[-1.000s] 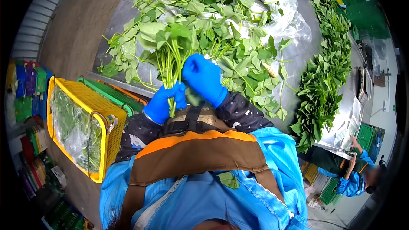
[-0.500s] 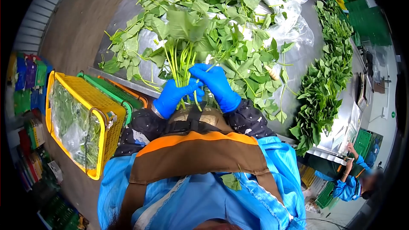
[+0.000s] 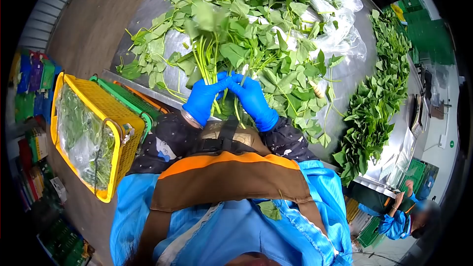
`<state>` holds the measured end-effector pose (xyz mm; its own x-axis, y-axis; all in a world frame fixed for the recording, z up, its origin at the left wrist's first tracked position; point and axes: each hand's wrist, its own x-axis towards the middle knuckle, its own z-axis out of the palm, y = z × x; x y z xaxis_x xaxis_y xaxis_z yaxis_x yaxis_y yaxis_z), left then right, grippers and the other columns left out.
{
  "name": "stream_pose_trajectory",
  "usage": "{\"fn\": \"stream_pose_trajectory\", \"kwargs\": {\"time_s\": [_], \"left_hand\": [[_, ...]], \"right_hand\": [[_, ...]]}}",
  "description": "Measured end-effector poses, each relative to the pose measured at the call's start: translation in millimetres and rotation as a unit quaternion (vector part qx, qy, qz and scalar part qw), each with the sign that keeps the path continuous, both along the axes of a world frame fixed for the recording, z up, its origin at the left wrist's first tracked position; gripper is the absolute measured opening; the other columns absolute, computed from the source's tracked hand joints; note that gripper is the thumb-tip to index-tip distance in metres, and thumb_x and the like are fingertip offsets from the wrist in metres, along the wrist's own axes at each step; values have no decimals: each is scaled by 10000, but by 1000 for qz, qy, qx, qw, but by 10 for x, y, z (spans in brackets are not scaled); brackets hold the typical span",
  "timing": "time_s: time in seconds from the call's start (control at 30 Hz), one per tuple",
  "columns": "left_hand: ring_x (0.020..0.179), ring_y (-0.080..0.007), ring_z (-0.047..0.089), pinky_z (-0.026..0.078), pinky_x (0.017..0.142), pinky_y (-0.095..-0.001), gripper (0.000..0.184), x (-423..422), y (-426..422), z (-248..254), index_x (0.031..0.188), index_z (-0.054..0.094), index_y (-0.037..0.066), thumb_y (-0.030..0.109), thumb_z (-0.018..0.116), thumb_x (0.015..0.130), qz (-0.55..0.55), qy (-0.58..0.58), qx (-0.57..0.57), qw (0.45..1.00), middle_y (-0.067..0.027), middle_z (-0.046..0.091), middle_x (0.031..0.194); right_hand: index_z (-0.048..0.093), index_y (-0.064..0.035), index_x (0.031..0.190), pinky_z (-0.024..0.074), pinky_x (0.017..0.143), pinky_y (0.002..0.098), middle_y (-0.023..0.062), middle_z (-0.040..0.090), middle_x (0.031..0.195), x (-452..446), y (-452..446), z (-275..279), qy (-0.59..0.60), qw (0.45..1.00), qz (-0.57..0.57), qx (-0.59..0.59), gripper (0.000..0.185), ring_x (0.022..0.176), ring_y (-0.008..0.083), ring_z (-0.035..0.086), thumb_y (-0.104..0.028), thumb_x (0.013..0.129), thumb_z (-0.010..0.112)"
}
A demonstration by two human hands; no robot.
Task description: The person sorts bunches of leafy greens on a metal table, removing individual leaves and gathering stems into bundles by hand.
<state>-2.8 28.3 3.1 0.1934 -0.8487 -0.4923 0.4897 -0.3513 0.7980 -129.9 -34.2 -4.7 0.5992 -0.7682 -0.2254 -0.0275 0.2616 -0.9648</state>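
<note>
A grey metal counter (image 3: 354,76) carries loose leafy greens (image 3: 290,81). At its left stands a yellow plastic basket-walled crate (image 3: 106,101), tilted in view, containing leafy greens in clear plastic (image 3: 81,133); a green plastic crate (image 3: 129,97) stands just behind it. On the counter, crumpled clear plastic bags (image 3: 347,37) lie spread around and beneath some of the greens. The blue-gloved left hand (image 3: 202,99) has its fingers closed around a bunch of slender green leafy stems (image 3: 205,54), leaves above the fingers, cut ends below. The blue-gloved right hand (image 3: 255,102) touches the left at the fingertips; its fingers are narrowly bent beside a single green stem (image 3: 238,112), whether gripping it cannot be told.
</note>
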Motion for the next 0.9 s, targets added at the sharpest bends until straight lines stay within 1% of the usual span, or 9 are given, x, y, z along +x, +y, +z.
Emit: {"fn": "stream_pose_trajectory", "kwargs": {"time_s": [0.23,0.27,0.37,0.43,0.47,0.57,0.63,0.73,0.9], "left_hand": [[783,-160,582,466,679,-212,308,-96,-33,176,1118,469,-49,104,487,851,97,169,-8,981,-102,597,882],[913,-227,583,473,798,-275,359,20,64,-93,1147,435,-49,135,500,845,46,116,-64,990,-139,596,930],[939,-231,578,475,802,-315,374,149,171,77,1127,453,-66,146,516,825,19,54,2,998,-135,596,940],[748,-174,615,494,651,-271,311,319,209,57,961,593,-12,252,596,798,52,-56,33,996,-92,628,841],[620,-124,573,460,571,-262,319,531,215,-53,867,628,-4,305,606,791,54,-252,84,963,-61,616,728],[782,-137,556,427,679,-272,397,908,229,319,982,602,-18,336,584,805,56,-426,128,894,-80,621,872],[1004,-197,538,430,834,-303,421,877,254,461,1147,495,-33,267,504,852,114,-190,-25,975,-134,558,1099],[1129,-257,463,359,971,-372,477,760,201,485,1263,331,-46,209,426,871,-21,89,-100,991,-184,441,1242],[1203,-221,386,348,967,-359,544,275,75,376,1306,287,7,271,457,862,-79,138,-66,985,-131,379,1309]], "right_hand": [[601,-38,832,341,472,201,-10,514,646,-102,-38,40,-33,984,-94,151,152,542,58,438,-183,819,557],[577,-46,873,295,451,191,-31,451,632,-116,-45,66,-33,974,-148,167,169,514,51,388,-205,827,540],[568,-32,902,296,475,188,-29,448,642,-359,-273,39,-139,951,-222,166,195,540,48,391,-209,838,517],[561,-24,936,298,483,189,-32,446,644,-460,-336,153,-92,973,-155,141,213,551,49,391,-212,847,511],[547,-17,982,308,494,187,-22,480,700,-542,-370,75,-120,974,-104,160,236,556,53,390,-210,851,510],[532,-17,1022,339,521,187,6,525,801,-637,-365,110,-190,964,-46,180,254,584,60,421,-201,847,514],[522,-16,1046,387,583,200,28,539,865,-651,-350,101,-182,962,-51,196,272,661,81,471,-195,841,518],[505,-12,1087,443,672,224,56,551,943,-619,-314,187,-148,967,-51,199,311,771,112,526,-192,835,523],[552,-17,1020,408,593,199,29,568,844,-509,-272,289,-94,986,8,138,261,687,85,509,-191,827,528]]}}
